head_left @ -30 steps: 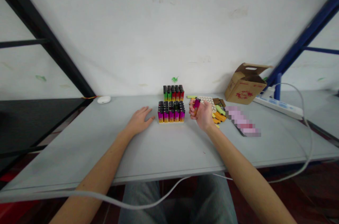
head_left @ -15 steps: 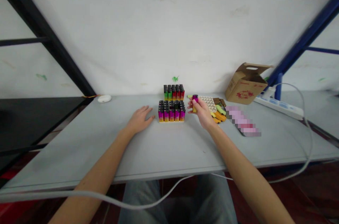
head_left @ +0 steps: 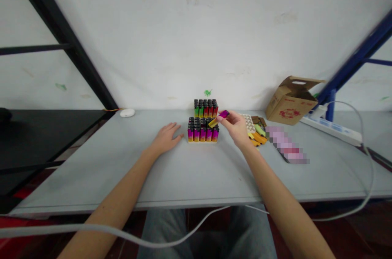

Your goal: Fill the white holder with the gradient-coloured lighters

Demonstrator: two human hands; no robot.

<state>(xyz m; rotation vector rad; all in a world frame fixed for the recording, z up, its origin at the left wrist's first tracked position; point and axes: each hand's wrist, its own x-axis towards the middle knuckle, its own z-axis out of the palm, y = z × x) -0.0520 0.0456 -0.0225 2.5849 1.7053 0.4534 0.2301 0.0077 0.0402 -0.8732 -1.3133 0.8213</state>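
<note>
My right hand (head_left: 237, 127) pinches a magenta and yellow lighter (head_left: 219, 118), tilted with its yellow end down over the right side of the near tray of lighters (head_left: 202, 132). That tray holds several magenta lighters with black tops. Behind it stands a second tray (head_left: 206, 108) with green and red lighters. My left hand (head_left: 166, 138) lies flat on the grey table (head_left: 190, 169), fingers spread, just left of the near tray and holding nothing.
Loose orange and green lighters (head_left: 259, 134) and a white holed tray (head_left: 248, 122) lie right of my right hand. A cardboard box (head_left: 290, 102), a white power strip (head_left: 333, 128) with a cable, and a small white object (head_left: 127, 112) also sit on the table.
My right hand has carried the lighter leftward from beside the white tray to above the near tray and tipped it over. The left hand has stayed flat.
</note>
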